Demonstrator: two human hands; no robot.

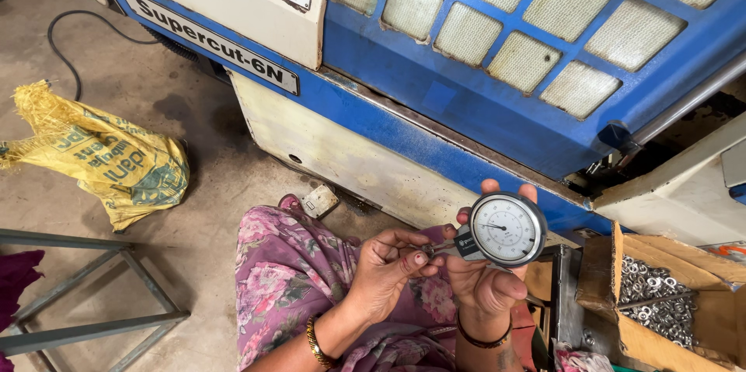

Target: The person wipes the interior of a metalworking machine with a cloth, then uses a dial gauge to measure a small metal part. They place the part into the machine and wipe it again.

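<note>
My right hand (483, 283) grips a round dial gauge (507, 228) with a white face and black needle, fingers wrapped behind it and thumb below. The gauge's thin jaws point left. My left hand (386, 267) pinches a small metal ring (428, 248) at the tip of those jaws. Both hands hover over my lap, which is covered in pink flowered cloth (284, 275). A gold bangle sits on the left wrist and a dark band on the right.
A big blue and cream machine (435, 100) with mesh windows stands in front. A cardboard box (668, 310) of several small metal rings sits at the right. On the concrete floor lie a yellow sack (109, 158) and a grey metal frame (85, 294).
</note>
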